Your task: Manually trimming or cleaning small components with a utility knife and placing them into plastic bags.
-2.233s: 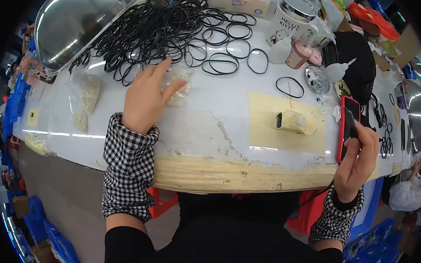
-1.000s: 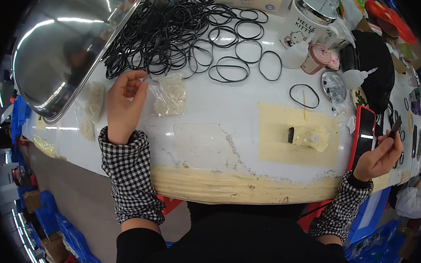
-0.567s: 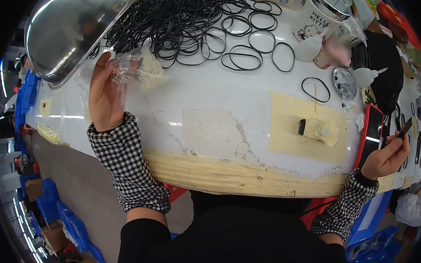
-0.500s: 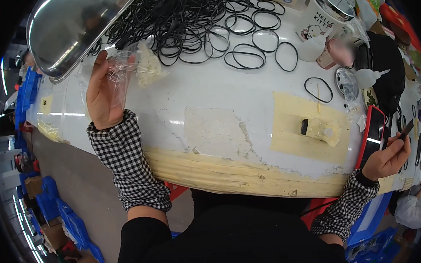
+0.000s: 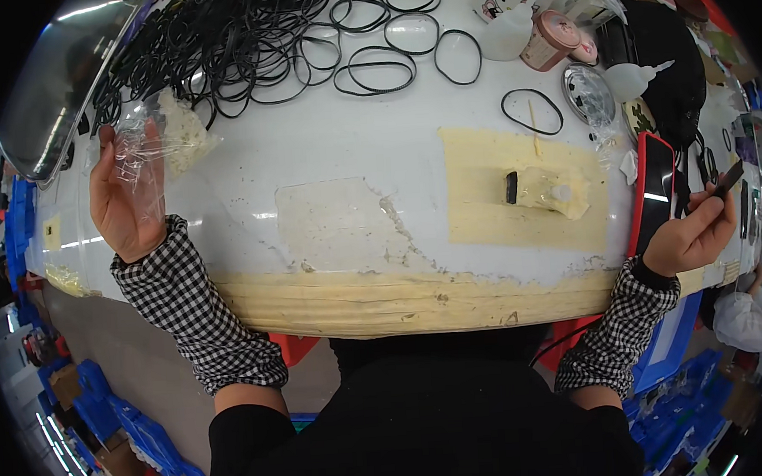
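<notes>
Plastic bag (image 5: 181,137) of pale bits at the left of the frame, film spread across the left hand (image 5: 126,206), pale bulk just right of the fingers. Fingers inside the film or behind it, gripping or slack: impossible to tell. Perhaps spread so to keep slippery film under control. Hands well apart. At the right edge, dark strip (image 5: 730,179) pinched in the right hand (image 5: 693,229), far end free, likely for a light, precise hold. Just beside, red-edged phone (image 5: 655,199), probably for easy reach. Right of centre, yellow sheet (image 5: 476,219), perhaps shielding the table (image 5: 254,154).
</notes>
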{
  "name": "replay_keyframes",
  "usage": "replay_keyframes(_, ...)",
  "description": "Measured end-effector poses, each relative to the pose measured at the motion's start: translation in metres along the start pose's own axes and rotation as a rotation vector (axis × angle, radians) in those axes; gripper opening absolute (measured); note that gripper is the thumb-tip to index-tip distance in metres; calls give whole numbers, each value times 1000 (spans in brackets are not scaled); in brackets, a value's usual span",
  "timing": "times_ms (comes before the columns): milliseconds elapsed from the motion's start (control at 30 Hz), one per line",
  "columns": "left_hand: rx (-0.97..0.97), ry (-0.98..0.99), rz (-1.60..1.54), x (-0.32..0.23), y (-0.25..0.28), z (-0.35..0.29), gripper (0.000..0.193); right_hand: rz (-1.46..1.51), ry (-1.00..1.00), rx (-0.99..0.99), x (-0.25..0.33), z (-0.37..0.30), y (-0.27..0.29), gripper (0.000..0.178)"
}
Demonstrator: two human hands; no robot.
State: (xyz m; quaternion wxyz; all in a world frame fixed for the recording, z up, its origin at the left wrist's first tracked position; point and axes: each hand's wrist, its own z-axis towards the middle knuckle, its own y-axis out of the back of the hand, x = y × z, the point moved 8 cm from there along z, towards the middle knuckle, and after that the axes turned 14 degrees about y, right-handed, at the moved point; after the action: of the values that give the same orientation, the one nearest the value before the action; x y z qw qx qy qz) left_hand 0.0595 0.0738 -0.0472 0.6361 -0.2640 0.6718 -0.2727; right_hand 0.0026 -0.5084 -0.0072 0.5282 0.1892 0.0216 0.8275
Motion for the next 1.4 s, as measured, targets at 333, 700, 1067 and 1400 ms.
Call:
replay_keyframes(333,59,19,-65,-3,6,1,22,7,0,-24,2,1,0,23)
replay_keyframes(700,107,71,-96,-1,0,1,21,29,54,-35,-1,3,1,21)
replay_keyframes(1067,183,110,-82,5,-8,3,24,8,61,-49,3,3,-1,22)
replay_keyframes(1400,-265,-359,983,7,-45,-24,22,-65,64,-53,-5,4,1,23)
